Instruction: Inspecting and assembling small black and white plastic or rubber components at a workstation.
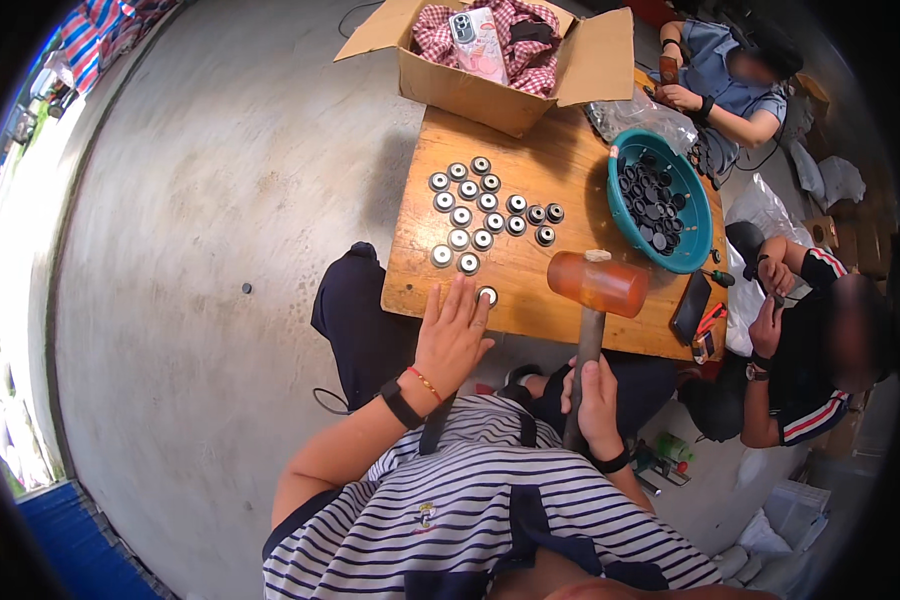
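- Holding a mallet [598, 284] by its handle: right hand [597, 405] has a clenched grip, orange head hovers over the wooden surface [560, 170].
- Left hand [452, 335] lies flat, fingers spread, grip released, fingertips touching a round metal part [487, 295] at the near edge.
- Rows of similar parts [485, 208] sit further back.
- Teal bowl [690, 235] of dark parts on the right.
- Open cardboard box [595, 60] at the far edge holds checked cloth and a phone [463, 25].
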A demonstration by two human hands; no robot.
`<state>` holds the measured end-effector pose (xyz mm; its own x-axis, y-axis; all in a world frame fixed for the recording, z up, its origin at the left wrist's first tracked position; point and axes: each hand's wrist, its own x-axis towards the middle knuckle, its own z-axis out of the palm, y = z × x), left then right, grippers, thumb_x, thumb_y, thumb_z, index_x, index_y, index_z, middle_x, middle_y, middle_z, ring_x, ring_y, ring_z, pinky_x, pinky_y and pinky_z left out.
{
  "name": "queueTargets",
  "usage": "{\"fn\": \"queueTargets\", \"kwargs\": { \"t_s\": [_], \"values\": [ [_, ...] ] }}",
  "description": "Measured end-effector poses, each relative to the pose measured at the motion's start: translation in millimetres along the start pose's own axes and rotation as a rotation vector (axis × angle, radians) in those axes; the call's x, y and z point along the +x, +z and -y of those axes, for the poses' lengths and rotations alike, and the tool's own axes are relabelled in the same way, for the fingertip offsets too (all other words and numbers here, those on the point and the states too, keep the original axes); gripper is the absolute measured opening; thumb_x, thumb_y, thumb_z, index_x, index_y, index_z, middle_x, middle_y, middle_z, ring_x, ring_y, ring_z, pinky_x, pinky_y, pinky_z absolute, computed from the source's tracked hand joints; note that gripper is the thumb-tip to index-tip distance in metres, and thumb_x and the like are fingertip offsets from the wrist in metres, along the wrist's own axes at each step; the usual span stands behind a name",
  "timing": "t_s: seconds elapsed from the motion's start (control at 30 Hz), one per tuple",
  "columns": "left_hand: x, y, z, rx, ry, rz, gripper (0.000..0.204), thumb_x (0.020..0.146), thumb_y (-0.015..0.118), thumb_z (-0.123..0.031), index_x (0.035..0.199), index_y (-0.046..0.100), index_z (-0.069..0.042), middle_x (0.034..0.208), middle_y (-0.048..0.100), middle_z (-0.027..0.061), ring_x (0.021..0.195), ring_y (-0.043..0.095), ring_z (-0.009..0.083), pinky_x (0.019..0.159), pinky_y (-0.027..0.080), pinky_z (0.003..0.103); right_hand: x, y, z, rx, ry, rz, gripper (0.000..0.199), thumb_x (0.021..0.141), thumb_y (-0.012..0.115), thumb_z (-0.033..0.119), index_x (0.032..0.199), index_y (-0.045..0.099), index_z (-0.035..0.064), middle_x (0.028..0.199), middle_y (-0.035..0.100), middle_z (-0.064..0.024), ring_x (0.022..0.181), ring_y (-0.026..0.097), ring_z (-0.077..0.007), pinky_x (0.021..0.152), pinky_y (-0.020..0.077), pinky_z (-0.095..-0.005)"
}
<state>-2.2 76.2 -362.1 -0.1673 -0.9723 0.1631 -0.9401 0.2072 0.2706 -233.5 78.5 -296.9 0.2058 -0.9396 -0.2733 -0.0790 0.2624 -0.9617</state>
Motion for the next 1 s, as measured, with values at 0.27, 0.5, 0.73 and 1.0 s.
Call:
{"fn": "queueTargets", "kwargs": {
  "t_s": [0.27, 0.5, 0.73, 1.0],
  "values": [
    [-38, 0, 51, -0.240, -0.330, -0.209, 0.079, 0.082, 0.068, -0.035, 0.143, 0.033, 0.002, 0.144, 0.038, 0.0230, 0.138, 0.030, 0.0365, 0.114, 0.019, 0.050, 29, 53, 4, -0.594, -0.059, 0.275, 0.042, 0.097, 0.051, 0.038, 0.098, 0.051, -0.0042, 0.065, 0.055, -0.0169, 0.058, 0.060, -0.0251, 0.057, 0.0463, -0.0378],
    [-46, 11, 59, -0.415, -0.405, -0.358, 0.087, 0.078, 0.074, -0.025, 0.143, 0.027, 0.007, 0.141, 0.039, 0.0249, 0.135, 0.035, 0.0378, 0.112, 0.025, 0.048, 51, 78, 15, -0.927, -0.224, 0.364, 0.046, 0.097, 0.052, 0.040, 0.099, 0.051, -0.0064, 0.065, 0.056, -0.0190, 0.064, 0.062, -0.0319, 0.060, 0.0469, -0.0400],
    [-44, 9, 59, -0.433, -0.384, -0.399, 0.085, 0.077, 0.075, -0.023, 0.142, 0.030, 0.007, 0.139, 0.042, 0.0250, 0.132, 0.038, 0.0386, 0.111, 0.028, 0.048, 49, 88, 17, -1.041, -0.193, 0.348, 0.048, 0.097, 0.048, 0.041, 0.098, 0.050, -0.0066, 0.069, 0.058, -0.0247, 0.070, 0.062, -0.0431, 0.063, 0.0488, -0.0434],
    [-9, -11, 56, -0.291, -0.375, -0.258, 0.051, 0.073, 0.072, -0.015, 0.120, 0.057, -0.001, 0.111, 0.060, 0.0133, 0.105, 0.054, 0.0329, 0.090, 0.042, 0.041, 42, 47, 13, -0.459, 0.043, 0.332, 0.042, 0.099, 0.049, 0.039, 0.098, 0.052, -0.0024, 0.061, 0.053, -0.0049, 0.048, 0.052, -0.0103, 0.046, 0.0404, -0.0255]
  ]
}}
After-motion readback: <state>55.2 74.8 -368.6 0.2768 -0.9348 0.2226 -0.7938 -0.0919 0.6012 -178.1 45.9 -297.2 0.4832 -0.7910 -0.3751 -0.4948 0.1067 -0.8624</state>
